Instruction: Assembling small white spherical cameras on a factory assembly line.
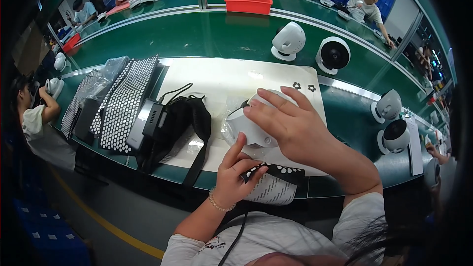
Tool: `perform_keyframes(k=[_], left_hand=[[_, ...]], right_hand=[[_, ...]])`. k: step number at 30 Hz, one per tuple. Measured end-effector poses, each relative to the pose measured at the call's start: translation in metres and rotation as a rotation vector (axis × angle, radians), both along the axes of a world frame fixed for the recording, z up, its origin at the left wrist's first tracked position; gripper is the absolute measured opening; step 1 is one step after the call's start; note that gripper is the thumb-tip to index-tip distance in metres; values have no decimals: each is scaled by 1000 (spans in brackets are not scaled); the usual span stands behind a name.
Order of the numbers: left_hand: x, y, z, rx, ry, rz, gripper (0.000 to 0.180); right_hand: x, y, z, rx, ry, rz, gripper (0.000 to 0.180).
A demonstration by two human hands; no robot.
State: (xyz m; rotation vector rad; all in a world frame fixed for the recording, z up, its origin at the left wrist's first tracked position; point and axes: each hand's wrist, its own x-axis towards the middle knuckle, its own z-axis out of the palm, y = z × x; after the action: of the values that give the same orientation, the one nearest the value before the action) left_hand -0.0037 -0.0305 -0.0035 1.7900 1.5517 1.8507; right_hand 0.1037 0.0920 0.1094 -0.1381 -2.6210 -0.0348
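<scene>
A white rounded device point(259, 130), much like the small fans on stands around it, rests on the pale mat point(221, 76) in front of me. Clear plastic film point(229, 127) shows along its left side. My right hand point(290, 123) lies over its top with fingers stretched out. Close to the mat's near edge, my left hand point(236, 175) pinches a black sheet with white dots point(286, 169); its thumb points up beside the device. White printed backing paper point(272, 190) hangs below that sheet. The device's far side is hidden under my right hand.
White fans on stands point(288, 40) point(333, 54) stand beyond the mat, others point(386, 105) point(394, 136) to the right. Dotted sheets point(125, 101), a black strap point(199, 152) and a silver-black gadget point(147, 120) lie left. A red bin point(248, 3) sits far back. People work around.
</scene>
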Motion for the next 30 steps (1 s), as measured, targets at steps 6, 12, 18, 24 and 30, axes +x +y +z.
perform_keyframes(k=[6, 12, 18, 24, 30], left_hand=[[0, 1, -2, 2, 10, 5, 15], [-1, 1, 1, -20, 5, 2, 15], [-1, 2, -2, -33, -6, -4, 15], [1, 3, -1, -29, -27, -15, 15], [-1, 3, -1, -10, -23, -15, 16]], right_hand=[[17, 5, 2, -307, -6, -11, 38], [19, 4, -20, -576, 121, 29, 9], [20, 3, -31, -573, 45, 25, 11], [30, 4, -40, -369, 91, 12, 29], [45, -7, -36, 89, -69, -87, 54]])
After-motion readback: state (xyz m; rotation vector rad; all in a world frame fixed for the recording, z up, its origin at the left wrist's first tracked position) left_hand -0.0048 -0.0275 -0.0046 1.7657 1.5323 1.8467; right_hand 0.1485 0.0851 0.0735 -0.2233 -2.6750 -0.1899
